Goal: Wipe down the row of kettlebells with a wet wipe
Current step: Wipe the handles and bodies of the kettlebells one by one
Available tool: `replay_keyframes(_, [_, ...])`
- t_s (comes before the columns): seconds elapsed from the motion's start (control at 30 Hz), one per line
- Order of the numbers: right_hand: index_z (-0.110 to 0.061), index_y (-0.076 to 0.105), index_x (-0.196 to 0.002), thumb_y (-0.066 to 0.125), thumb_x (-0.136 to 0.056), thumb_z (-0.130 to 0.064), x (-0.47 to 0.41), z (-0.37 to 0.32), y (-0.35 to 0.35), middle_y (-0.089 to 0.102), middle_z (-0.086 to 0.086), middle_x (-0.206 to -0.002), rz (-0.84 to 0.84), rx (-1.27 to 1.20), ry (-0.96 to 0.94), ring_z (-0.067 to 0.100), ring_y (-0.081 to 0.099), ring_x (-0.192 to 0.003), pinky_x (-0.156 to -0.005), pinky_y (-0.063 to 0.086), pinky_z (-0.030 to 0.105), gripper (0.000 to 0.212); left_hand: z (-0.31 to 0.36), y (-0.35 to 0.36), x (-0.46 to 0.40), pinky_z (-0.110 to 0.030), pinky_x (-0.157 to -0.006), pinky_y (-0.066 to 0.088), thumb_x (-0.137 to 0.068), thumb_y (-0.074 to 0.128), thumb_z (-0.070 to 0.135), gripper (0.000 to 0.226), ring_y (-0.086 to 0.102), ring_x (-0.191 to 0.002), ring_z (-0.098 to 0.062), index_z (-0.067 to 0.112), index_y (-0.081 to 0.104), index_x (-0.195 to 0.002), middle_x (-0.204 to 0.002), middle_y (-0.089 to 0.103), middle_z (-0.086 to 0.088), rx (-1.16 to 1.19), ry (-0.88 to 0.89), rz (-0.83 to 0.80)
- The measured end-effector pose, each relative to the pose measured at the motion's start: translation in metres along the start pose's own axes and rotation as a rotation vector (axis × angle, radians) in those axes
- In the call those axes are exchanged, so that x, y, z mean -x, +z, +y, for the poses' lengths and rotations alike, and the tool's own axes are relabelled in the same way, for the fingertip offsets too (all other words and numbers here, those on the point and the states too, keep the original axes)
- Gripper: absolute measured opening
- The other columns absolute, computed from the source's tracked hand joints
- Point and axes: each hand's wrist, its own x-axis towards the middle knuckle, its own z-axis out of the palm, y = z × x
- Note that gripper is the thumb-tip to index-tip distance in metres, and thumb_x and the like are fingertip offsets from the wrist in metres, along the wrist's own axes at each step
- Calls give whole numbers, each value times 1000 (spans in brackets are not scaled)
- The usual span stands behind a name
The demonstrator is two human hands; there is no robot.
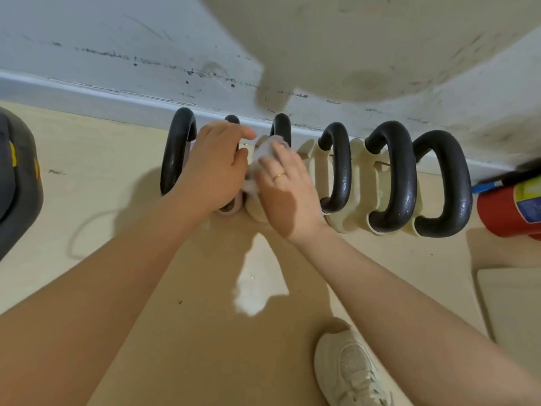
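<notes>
Six black-handled kettlebells [392,177] stand in a row along the wall, white wet wipe [263,155] bunched against the third.

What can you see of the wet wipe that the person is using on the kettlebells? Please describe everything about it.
The wet wipe is a white, soft, crumpled cloth, bunched rather than spread flat. Only part shows; the rest is hidden under the right hand, whose fingers press it down onto the third kettlebell from the left. A small wrinkled fold sticks out lower, between the two hands. The left hand lies right beside it; whether it touches the wipe is unclear.
</notes>
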Motion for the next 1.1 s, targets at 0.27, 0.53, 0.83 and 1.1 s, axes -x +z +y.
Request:
replay_keyframes(0.27, [-5,65,-87,55,-82,-20,3,34,-19,67,11,-90,-44,449,-446,32,61,-104,-101,32,44,18,-3,0,7,-24,-90,36,-94,39,10,29,51,-99,-13,18,58,-114,-116,51,2,183,-73,9])
replay_keyframes(0.53, [-4,63,-113,49,-88,-20,7,49,-18,66,13,-117,-30,414,-437,34,56,-119,-110,23,44,33,-1,3,15,-5,-65,34,-94,39,12,29,43,-60,3,15,59,-115,-80,47,8,176,-109,31])
replay_keyframes(0.83, [-3,54,-129,33,-95,-13,11,51,-10,54,15,-136,-19,117,-397,32,47,-130,-111,33,42,41,8,22,32,-10,-69,37,-93,40,11,32,56,-94,-11,18,51,-122,-105,61,5,265,-136,-66])
replay_keyframes(1.1, [-30,54,-84,36,-98,-19,7,52,-80,58,0,-77,216,-618,484,15,55,-71,-64,41,27,26,29,47,19,-13,-65,39,-84,61,33,34,60,-88,-14,16,54,-113,-89,63,7,342,-289,-187])
